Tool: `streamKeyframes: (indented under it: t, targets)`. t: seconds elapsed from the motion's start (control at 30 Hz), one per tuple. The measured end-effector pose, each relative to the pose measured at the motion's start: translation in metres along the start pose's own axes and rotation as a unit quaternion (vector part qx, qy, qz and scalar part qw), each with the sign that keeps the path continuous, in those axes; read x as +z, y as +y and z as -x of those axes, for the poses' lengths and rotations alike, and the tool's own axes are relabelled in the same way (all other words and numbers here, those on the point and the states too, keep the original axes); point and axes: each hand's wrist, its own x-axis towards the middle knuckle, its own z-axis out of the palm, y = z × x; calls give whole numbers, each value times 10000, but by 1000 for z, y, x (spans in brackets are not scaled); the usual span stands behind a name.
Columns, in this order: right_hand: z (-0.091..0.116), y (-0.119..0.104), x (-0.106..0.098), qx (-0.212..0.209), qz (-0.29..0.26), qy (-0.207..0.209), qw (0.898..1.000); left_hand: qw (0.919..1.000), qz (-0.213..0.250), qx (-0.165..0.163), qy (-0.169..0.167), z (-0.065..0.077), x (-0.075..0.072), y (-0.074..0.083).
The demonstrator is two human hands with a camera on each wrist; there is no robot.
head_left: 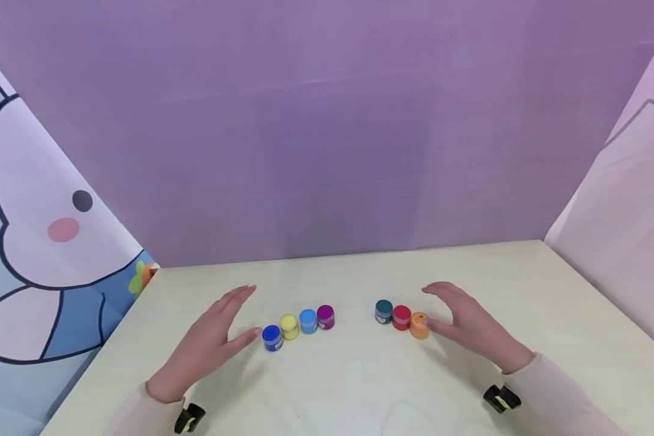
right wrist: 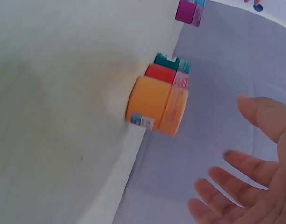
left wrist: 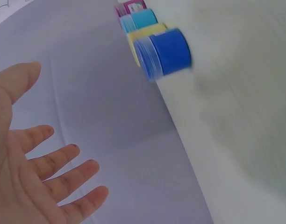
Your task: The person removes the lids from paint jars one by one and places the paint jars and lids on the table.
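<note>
Small lidded paint jars stand upright on the table in two slanting rows. The left row runs from a dark blue jar through a yellow jar and a light blue jar to a purple jar. In the right row are a dark green jar, a red jar and an orange jar. My left hand, fingers spread and holding nothing, is nearest the dark blue jar. Beside the orange jar my right hand is likewise spread and holds nothing; its thumb overlaps that jar in the head view.
The pale table ends at a purple backdrop behind the jars. A panel with a cartoon figure rises on the left, and a pale panel on the right. Each wrist wears a small black device.
</note>
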Motion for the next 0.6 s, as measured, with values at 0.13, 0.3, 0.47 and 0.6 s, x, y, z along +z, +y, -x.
streamKeyframes:
  t: [0.13, 0.3, 0.47, 0.6]
  targets:
    - [-4, -3, 5, 120, -14, -356, 9993, 9997, 211, 64, 84, -2, 1, 6]
    - [-6, -5, 10, 344, -96, -709, 9968, 9991, 409, 31, 112, -4, 5, 15]
    - [-9, -5, 17, 288, -58, -700, 9971, 9985, 523, 60, 158, -4, 7, 22]
    - [-13, -6, 20, 442, -50, -726, 9964, 9978, 635, 80, 164, -5, 9, 28]
